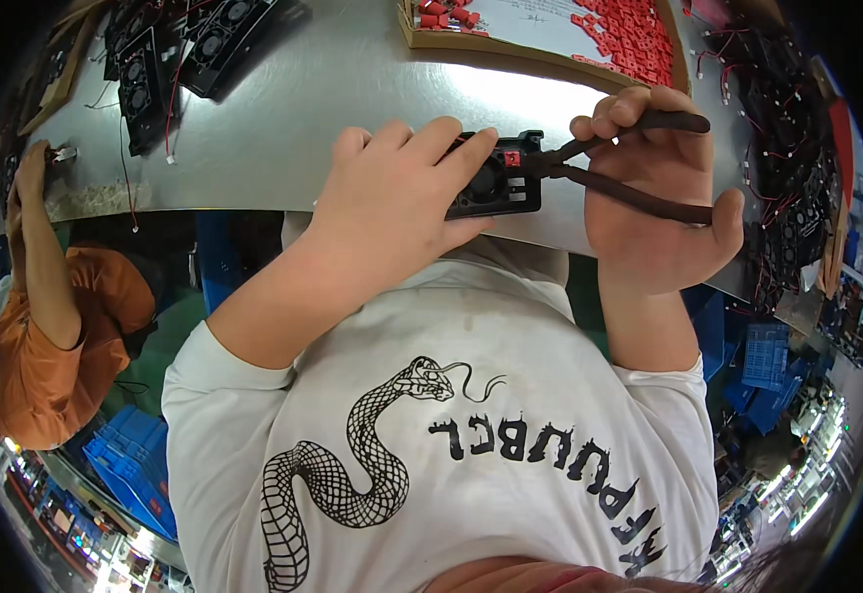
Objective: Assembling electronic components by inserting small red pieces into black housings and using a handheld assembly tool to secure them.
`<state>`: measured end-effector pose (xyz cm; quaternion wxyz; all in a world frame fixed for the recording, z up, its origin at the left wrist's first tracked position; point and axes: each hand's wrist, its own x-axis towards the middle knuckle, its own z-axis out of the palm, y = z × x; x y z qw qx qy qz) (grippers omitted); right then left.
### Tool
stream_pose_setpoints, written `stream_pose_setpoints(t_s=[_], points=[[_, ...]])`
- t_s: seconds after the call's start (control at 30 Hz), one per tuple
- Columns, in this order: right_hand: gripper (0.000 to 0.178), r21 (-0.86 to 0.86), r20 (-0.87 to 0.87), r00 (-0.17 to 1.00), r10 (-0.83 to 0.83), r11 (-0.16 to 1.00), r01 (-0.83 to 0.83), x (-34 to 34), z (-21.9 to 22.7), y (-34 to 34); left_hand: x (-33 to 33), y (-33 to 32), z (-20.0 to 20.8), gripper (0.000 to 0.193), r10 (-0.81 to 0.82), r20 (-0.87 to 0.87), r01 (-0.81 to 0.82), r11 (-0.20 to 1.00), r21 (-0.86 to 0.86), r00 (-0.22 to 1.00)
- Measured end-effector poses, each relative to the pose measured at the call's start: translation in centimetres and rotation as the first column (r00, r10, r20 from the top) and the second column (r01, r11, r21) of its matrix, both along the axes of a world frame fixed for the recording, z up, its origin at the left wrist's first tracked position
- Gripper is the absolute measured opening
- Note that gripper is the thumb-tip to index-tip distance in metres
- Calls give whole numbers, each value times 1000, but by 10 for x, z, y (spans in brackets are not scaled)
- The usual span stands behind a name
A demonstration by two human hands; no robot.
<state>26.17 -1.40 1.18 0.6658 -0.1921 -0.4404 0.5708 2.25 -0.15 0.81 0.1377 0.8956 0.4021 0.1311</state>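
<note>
Left hand (392, 198): thumb near side, fingers far side, pinching the fan (488, 184); knuckles up, forearm (283, 296) angled in from near left.
Right hand (654, 188): palm upturned, fingers curled at far handle of pliers (553, 164), thumb jutting past near one.
Pliers: handles spread, tip at red clip (513, 158).
Fan: table's (273, 148) near edge.

Black fan unit (522, 196), dark brown pliers (639, 198), red parts (639, 49), white shirt (481, 494) with black snake print (380, 494), blue crate (135, 465)
</note>
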Motion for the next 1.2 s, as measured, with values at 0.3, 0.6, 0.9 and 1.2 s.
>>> stream_pose_setpoints(t_s=[0.3, 0.6, 0.9, 1.2], points=[[81, -12, -38, 999, -12, 1000, 12, -4, -2, 2, -1, 1, 0, 71, -2, -3, 1, 1000, -5, 1000], [70, 151, -58, 979, 196, 971, -186, -5, 1, 10, -1, 7, -6, 65, -46, 65, 42, 998, 54, 997], [69, -109, 344, 648, 679, 715, -691, -10, 38, 58, -7, 43, 6, 63, -374, 45, 376, 923, -79, 926], [83, 43, 178, 975, 130, 989, -140, -7, 27, 2, 0, 4, -3, 66, -135, 59, 137, 990, -31, 989]])
